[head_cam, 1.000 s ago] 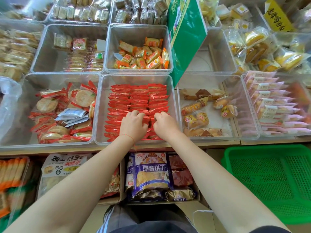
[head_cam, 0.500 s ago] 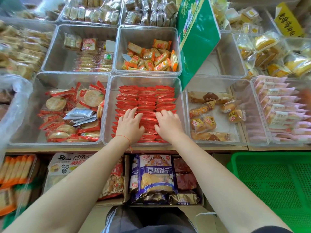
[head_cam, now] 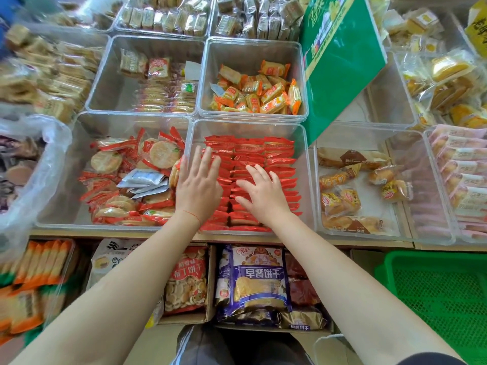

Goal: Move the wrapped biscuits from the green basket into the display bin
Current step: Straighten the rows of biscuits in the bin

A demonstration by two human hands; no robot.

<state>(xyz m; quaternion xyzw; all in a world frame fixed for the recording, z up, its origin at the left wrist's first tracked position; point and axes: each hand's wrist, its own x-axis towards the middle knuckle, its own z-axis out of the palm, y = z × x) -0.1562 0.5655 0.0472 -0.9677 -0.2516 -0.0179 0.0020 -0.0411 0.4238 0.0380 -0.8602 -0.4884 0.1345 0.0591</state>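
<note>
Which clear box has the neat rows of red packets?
The display bin under both hands, front row middle. Its red wrapped biscuits lie in tidy rows; the neighbouring bins hold loose jumbles.

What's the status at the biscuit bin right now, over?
Left hand and right hand open, flat over the red-wrapped biscuits. Biscuits lie in rows in the clear display bin. Visible part of the green basket empty. Nothing in the way.
</note>
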